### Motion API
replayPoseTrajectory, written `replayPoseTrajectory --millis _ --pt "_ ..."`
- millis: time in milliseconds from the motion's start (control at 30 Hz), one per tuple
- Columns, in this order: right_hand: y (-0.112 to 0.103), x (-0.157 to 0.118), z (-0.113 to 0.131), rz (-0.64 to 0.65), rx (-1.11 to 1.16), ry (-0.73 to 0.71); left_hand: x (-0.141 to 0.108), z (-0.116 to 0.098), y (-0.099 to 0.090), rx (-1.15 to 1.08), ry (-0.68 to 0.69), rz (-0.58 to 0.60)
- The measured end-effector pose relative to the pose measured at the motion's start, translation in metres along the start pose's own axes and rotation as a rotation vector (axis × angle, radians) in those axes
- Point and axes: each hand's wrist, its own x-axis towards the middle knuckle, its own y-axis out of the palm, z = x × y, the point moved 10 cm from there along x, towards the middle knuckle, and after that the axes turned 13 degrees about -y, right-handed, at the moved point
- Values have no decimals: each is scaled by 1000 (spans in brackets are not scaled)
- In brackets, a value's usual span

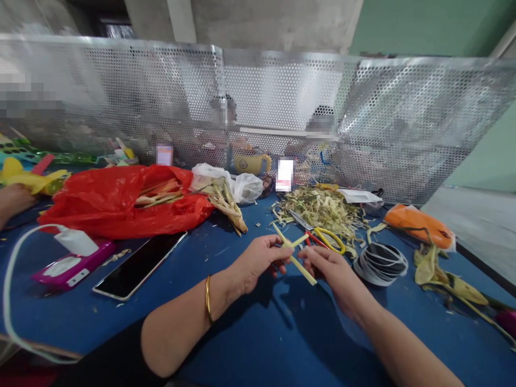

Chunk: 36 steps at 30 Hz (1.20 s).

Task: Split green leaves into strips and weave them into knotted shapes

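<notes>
Above the blue tabletop (250, 338), our left hand (258, 258) pinched the crossed pale strips (303, 269) between thumb and fingers, presumably against slipping; we could not tell whether our right hand (328, 263), fingers curled, gripped them. Scissors (317, 231) lay just beyond, probably for easy reach.

Flat pale-yellow strips (304, 271), crosswise, aslant in the left hand (264, 257)

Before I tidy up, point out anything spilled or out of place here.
The heap of shreds looks messy: it straggles loosely over the blue table, with scissors lying at its near edge. Nothing looks clearly broken.
</notes>
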Motion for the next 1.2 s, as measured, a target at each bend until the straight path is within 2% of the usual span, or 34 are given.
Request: replayPoseTrajectory --millis 67,167,300,433,667,800,867,967,1100,1200 --pt "-11 2 -4 -130 214 34 -2 4 10 27 -61 97" --pt "-10 1 -8 -174 353 75 -3 14 19 29 -143 178" --pt "0 -1 -5 -139 328 37 -4 23 22 47 -195 169" --pt "8 -2 -1 -76 255 -23 -6 21 24 117 -148 129" --pt "-13 -3 2 -275 185 -88 -11 12 30 166 -72 156" --pt "-22 -3 15 -347 167 -186 -15 10 34 161 -56 200" --pt "-24 -1 20 -311 154 -192 -17 9 34 174 -50 208" --pt "-21 3 19 -143 92 -97 -20 6 35 195 -30 226" --pt "-32 6 25 -33 -94 -64 -23 7 40 245 -47 273" --pt "-19 3 20 122 -153 -7 -24 7 45 318 -11 284"
